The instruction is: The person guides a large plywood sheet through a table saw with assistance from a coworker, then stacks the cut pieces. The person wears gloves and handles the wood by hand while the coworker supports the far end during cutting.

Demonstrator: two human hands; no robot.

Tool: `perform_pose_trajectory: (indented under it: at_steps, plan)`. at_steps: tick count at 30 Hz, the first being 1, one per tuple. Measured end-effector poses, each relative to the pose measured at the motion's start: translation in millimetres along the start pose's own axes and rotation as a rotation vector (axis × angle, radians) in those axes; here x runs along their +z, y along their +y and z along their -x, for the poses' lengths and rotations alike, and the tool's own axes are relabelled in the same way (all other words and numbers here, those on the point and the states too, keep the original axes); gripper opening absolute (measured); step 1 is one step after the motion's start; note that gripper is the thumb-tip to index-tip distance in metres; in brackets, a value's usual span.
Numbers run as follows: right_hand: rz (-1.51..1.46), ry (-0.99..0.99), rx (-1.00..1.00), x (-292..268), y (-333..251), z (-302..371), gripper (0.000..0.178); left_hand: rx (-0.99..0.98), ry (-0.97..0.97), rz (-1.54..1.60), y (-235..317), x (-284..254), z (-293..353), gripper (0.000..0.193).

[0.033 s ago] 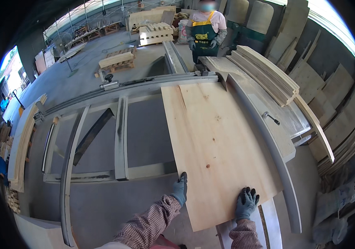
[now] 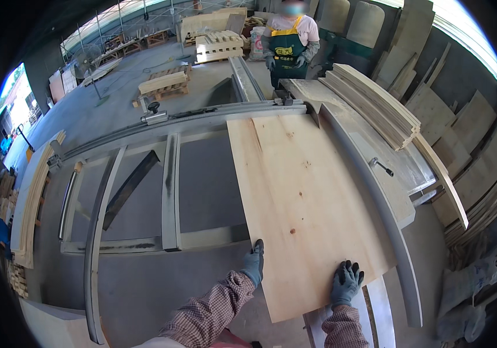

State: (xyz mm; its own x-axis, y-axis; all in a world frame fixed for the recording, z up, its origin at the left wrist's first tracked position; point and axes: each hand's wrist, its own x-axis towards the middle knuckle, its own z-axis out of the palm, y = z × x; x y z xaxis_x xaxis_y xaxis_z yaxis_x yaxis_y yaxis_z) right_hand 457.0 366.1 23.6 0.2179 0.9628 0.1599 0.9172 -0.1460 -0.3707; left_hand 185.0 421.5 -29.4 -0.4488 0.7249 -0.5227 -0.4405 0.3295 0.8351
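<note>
Plywood panel (image 2: pixel 303 209) is lying flat ahead of the person, between an open metal frame (image 2: pixel 170 191) on the left and a long grey fence (image 2: pixel 409 296) on the right. Left hand (image 2: pixel 253 264) is touching its left edge near the close end; cannot tell whether fingers are curling underneath. Right hand (image 2: pixel 347 284) is resting open, palm down, by the near-right corner. Plastic bags (image 2: pixel 463 316) are lying at lower right, contents unclear. Panel's long axis is running away from the person, far end leaning leftward.
</note>
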Motion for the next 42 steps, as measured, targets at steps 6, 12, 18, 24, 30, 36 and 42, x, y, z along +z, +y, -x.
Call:
perform_pose_trajectory:
  at_steps: [6,12,18,24,30,36,42]
  plan:
    - [0.01,0.045,0.004,13.0,12.6,-5.2,0.045,-0.044,-0.089,0.089,14.1,3.0,9.0,0.053]
    - [0.016,0.02,0.002,13.2,4.9,-8.3,0.044,0.268,-0.161,0.241,20.7,-13.0,41.7,0.034]
    - [0.052,0.008,0.024,9.3,10.8,-8.0,0.045,0.003,-0.248,0.086,-56.9,-39.8,114.5,0.033]
    - [0.061,0.025,-0.003,9.0,4.5,-7.0,0.043,-0.242,-0.225,0.144,-53.4,-32.3,110.7,0.041]
    - [0.015,0.053,-0.036,6.9,7.3,0.1,0.045,-0.325,-0.246,0.266,-22.8,-29.3,131.9,0.045]
    - [0.0,0.043,-0.05,5.7,0.0,4.1,0.047,-0.307,-0.234,0.228,-43.6,-40.9,116.6,0.041]
    - [0.004,0.078,-0.06,10.8,5.0,4.6,0.042,-0.24,-0.219,0.255,-46.3,-37.4,117.8,0.038]
